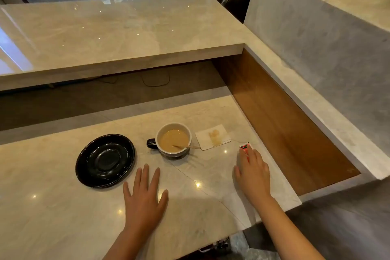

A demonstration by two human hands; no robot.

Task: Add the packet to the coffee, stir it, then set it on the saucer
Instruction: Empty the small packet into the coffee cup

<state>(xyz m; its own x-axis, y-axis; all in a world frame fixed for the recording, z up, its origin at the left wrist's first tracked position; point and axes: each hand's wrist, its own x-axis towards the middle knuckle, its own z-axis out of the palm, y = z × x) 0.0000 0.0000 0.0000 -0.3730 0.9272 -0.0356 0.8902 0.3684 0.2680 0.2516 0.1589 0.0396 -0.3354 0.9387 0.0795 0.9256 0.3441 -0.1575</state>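
Observation:
A cup (174, 150) with a white inside and a dark handle on its left holds light brown coffee. A thin wooden stirrer (186, 146) leans in it, pointing right. The black saucer (105, 160) lies bare to the cup's left. A red and white packet (245, 148) lies on the counter at the right, with the fingertips of my right hand (253, 172) resting on it. I cannot tell whether the fingers grip it. My left hand (145, 196) lies flat on the counter, fingers spread, below the cup and right of the saucer.
A stained white napkin (212, 137) lies just right of the cup. The marble counter (63, 207) ends at a wooden recess (285, 129) on the right. A higher marble shelf (105, 34) runs across the back.

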